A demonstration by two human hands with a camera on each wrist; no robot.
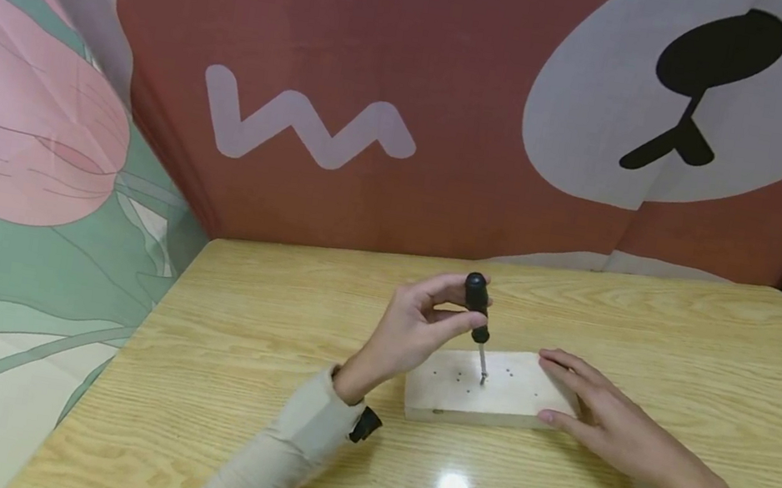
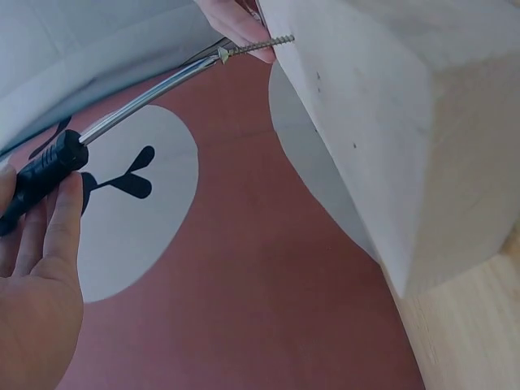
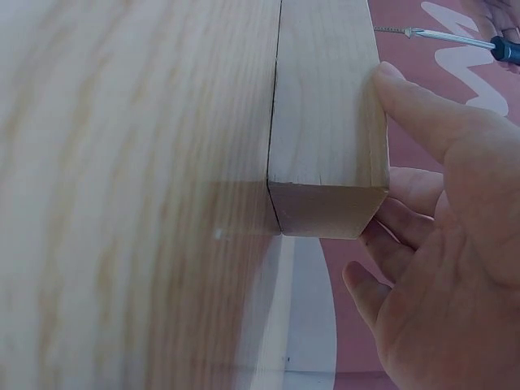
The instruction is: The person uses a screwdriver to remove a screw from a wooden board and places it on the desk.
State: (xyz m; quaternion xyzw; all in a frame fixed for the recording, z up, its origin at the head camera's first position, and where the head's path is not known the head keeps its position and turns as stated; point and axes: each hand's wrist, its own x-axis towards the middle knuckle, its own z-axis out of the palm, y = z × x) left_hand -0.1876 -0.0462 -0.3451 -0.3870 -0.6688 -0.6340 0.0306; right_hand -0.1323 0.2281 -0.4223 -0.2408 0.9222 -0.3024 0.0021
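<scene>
My left hand [image 1: 413, 323] holds a screwdriver [image 1: 477, 297] by its black handle, thumb and fingers around it. The shaft points down, leaning slightly, and its tip meets the head of a screw [image 2: 258, 46]. The screw's point is at the top face of a pale wooden block [image 1: 443, 399], and most of its thread shows above the wood. Several small dark holes dot that face. At the block's right end, my right hand [image 1: 607, 420] steadies it, thumb along the near edge and fingers towards the far edge. In the right wrist view the thumb [image 3: 406, 89] lies at the block's upper edge.
The block lies flat on a wood-grain table [image 1: 257, 325], whose far edge meets a hanging cloth [image 1: 336, 202] with a large cartoon face. A flower-patterned cloth [image 1: 25, 105] hangs at the left. Dark wrist cameras [image 1: 366, 425] sit at both cuffs.
</scene>
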